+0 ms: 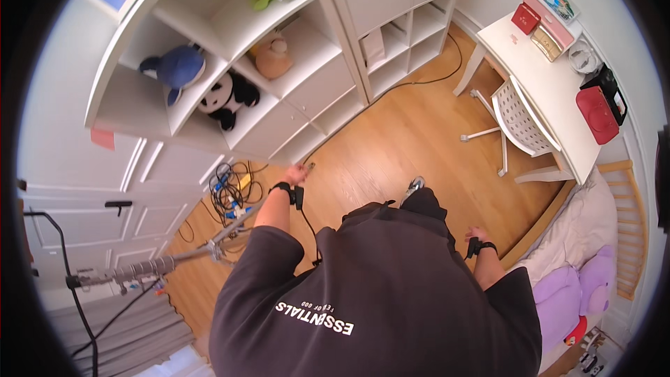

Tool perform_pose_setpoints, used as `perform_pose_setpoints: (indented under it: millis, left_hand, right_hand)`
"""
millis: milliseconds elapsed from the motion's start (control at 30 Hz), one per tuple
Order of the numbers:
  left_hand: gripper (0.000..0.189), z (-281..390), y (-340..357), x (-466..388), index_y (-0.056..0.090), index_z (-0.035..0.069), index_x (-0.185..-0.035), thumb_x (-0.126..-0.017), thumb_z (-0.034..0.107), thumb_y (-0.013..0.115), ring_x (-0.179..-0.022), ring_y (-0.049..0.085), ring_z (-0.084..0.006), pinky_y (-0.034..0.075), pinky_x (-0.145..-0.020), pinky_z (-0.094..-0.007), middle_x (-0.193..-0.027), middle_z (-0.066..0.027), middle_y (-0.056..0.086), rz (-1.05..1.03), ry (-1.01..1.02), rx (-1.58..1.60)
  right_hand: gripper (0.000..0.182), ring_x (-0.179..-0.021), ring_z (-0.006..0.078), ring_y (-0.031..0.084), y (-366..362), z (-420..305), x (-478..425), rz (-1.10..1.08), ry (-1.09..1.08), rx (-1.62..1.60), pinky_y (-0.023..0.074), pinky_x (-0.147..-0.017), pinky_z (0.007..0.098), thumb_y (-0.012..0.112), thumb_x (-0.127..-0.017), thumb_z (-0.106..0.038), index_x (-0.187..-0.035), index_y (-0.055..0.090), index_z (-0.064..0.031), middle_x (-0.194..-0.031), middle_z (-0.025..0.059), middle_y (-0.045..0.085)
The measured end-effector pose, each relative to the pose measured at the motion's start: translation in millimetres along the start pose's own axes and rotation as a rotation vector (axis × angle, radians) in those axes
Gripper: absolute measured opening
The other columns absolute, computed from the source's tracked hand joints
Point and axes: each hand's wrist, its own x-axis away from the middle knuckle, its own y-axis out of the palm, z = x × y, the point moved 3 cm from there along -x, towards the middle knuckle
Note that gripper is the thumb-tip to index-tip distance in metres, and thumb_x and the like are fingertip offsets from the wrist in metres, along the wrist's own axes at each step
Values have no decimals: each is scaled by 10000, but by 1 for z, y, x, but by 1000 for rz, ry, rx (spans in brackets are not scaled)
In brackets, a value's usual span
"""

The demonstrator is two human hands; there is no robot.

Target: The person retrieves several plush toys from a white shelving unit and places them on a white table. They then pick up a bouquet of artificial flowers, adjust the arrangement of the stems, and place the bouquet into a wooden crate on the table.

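At the left my left hand point(297, 173) is over the wooden floor point(361, 152), by the foot of a white cube shelf point(251, 141). A small dark and shiny item point(311, 166) shows at its fingertips; whether I hold it cannot be told. My right hand point(476, 233) hangs at my right side, near the bed frame, with fingers apart and nothing seen in it. Both wrists wear black straps with small devices, and a black cable point(309, 225) runs down from the left one. My shoe point(413, 188) shows past my dark shirt.
Tangled cables point(235, 188) and a metal pole point(178, 261) are at the left. Plush toys, including a panda point(230, 98), sit on the shelf. A white swivel chair point(518, 115) stands at a white desk point(555, 94). A bed point(555, 235) with a purple plush point(562, 293) is at the right.
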Motion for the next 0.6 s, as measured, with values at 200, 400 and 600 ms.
perform_pose_setpoints:
  millis: [200, 400, 600]
  left_hand:
    - [418, 68, -6, -9, 601, 61, -1120, -795, 323, 596, -808, 614, -180, 492, -676, -344, -940, -76, 644, -82, -196, -170]
    - [416, 113, -32, -43, 598, 51, -1094, -780, 324, 605, -922, 600, -257, 466, -834, -355, -983, -123, 638, 150, 34, -203]
    - [418, 160, -103, -105, 558, 44, -1085, -728, 241, 650, -1082, 499, -361, 397, -948, -417, -1128, -211, 541, 614, 182, -132]
  right_hand:
    - [455, -635, 298, 618, -58, -77, -63, 51, -69, -36, 522, -573, 401, 516, -876, -268, -1237, 391, -20, -959, 219, 590]
    - [457, -623, 279, 618, -69, -148, -43, 72, 5, 30, 524, -560, 372, 515, -881, -265, -1220, 409, 23, -937, 228, 594]
    - [448, -652, 293, 632, -44, -199, -57, 48, 24, 54, 531, -568, 365, 503, -889, -264, -1227, 416, 18, -950, 230, 595]
